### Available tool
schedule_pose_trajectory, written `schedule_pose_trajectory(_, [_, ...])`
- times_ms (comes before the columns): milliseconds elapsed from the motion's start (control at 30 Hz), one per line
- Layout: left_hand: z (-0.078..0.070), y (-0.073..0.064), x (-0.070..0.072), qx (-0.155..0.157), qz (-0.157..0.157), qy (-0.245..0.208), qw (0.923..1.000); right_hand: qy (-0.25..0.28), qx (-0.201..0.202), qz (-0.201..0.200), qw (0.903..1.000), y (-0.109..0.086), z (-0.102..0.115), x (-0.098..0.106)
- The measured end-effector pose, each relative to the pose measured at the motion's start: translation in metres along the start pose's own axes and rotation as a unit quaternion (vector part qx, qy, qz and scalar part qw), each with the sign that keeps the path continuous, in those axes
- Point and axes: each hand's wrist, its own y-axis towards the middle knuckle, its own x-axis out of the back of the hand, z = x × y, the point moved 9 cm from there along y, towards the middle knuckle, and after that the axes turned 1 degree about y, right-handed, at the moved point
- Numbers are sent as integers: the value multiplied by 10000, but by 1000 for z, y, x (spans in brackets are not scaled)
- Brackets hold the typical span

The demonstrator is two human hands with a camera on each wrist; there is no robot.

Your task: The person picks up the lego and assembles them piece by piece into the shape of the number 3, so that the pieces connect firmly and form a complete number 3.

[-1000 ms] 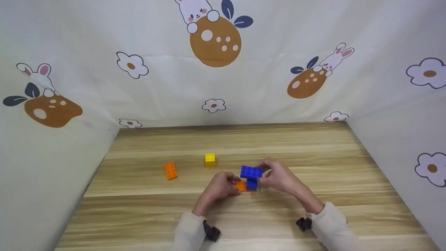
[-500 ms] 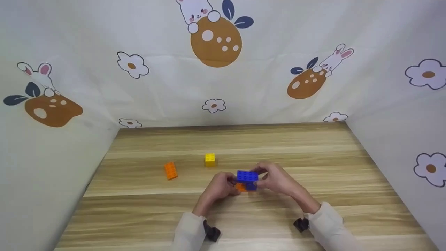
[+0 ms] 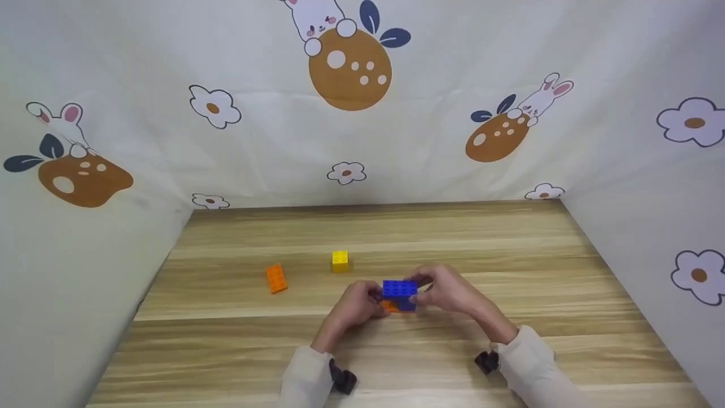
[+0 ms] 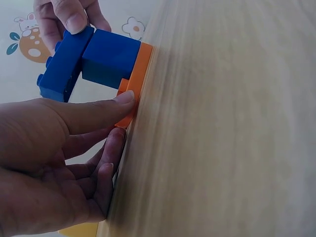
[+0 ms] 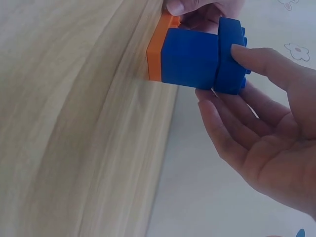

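Observation:
An orange flat brick (image 4: 143,66) lies on the table, with a square blue brick (image 5: 190,57) standing on one end of it. My left hand (image 3: 358,303) pinches the orange brick's other end, its thumb against the side in the left wrist view. On top of the square brick sits a wider blue brick (image 3: 399,288), overhanging toward my left hand. My right hand (image 3: 447,289) pinches this upper brick between thumb and fingers. A thin dark seam shows between the two blue bricks (image 5: 230,57) in the right wrist view.
A yellow brick (image 3: 340,262) stands farther back on the wooden table (image 3: 238,351). Another orange brick (image 3: 276,279) lies to the left. A printed cloth (image 3: 272,141) encloses the back and both sides.
My right hand has moved left and slightly toward me, bringing the wider blue brick down over the square one. My left hand has kept its grip on the orange brick.

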Motion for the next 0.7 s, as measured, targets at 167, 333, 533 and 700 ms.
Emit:
schedule_pose_trajectory(167, [0,0,1,48,-9,-22,10000,9,104,7,9999,0,1,-1])
schedule_pose_trajectory(333, [-3,0,1,-79,-59,20,9999,16,215,-94,9997,0,0,2])
schedule_pose_trajectory(533, [-2,-1,1,-2,-56,33,10000,81,142,-84,9998,1,-6,2])
schedule_pose_trajectory(700, [-1,-1,0,36,-44,48,10000,297,48,-44,9995,1,-12,1])
